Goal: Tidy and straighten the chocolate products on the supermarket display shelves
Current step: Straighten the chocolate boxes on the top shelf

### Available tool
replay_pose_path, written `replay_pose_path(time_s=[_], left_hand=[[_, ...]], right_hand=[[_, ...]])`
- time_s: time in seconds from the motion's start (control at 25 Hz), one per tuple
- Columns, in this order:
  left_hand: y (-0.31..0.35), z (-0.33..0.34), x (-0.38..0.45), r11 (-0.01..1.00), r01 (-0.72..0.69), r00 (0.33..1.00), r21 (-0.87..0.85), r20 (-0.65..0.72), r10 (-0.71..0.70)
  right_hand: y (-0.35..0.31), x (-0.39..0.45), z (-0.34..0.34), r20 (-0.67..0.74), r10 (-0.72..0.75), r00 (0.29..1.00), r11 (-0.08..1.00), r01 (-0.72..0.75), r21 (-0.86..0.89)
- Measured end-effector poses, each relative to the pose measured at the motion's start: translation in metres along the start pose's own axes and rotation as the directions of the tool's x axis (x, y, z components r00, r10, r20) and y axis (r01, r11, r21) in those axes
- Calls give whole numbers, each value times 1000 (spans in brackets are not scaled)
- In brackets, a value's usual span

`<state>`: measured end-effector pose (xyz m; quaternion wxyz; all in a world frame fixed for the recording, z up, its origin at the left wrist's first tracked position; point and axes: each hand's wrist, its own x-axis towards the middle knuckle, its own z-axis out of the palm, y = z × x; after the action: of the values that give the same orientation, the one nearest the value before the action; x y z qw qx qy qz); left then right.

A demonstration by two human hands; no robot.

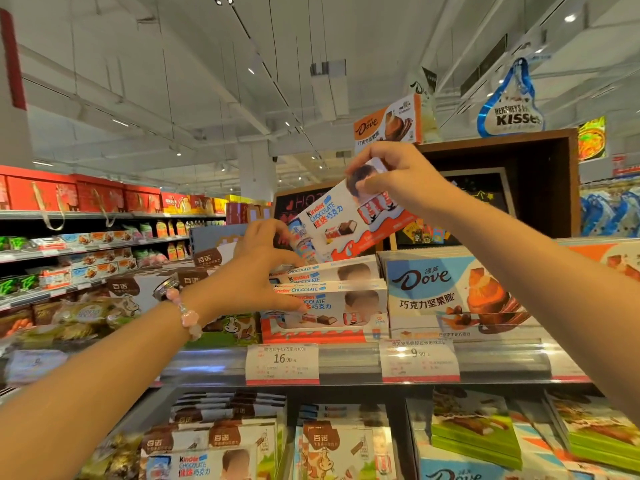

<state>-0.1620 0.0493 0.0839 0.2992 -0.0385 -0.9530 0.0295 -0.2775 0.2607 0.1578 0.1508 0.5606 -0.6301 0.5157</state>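
A white and red Kinder Chocolate box [341,223] is lifted above the top shelf, tilted up to the right. My right hand [391,171] pinches its upper right end. My left hand [266,268] grips its lower left end, the thumb touching the stack of Kinder boxes [329,296] that stands in a red display tray below. Right of the stack stand blue Dove boxes [450,292].
The shelf rail [349,362] carries price tags reading 16.90 and 9.90. Below it lie more chocolate boxes [332,441] and green packs [474,431]. A wooden frame [498,181], an orange Dove box [388,124] and a Hershey's Kisses sign [512,105] rise behind. Aisle shelves [69,251] run at left.
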Motion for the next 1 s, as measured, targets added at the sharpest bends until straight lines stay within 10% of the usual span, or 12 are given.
replay_pose_path(time_s=[1.0], left_hand=[[-5,5,10,999,-35,997,28,-62,36]], right_hand=[[26,-27,19,208,218,954,975,-222,-3]])
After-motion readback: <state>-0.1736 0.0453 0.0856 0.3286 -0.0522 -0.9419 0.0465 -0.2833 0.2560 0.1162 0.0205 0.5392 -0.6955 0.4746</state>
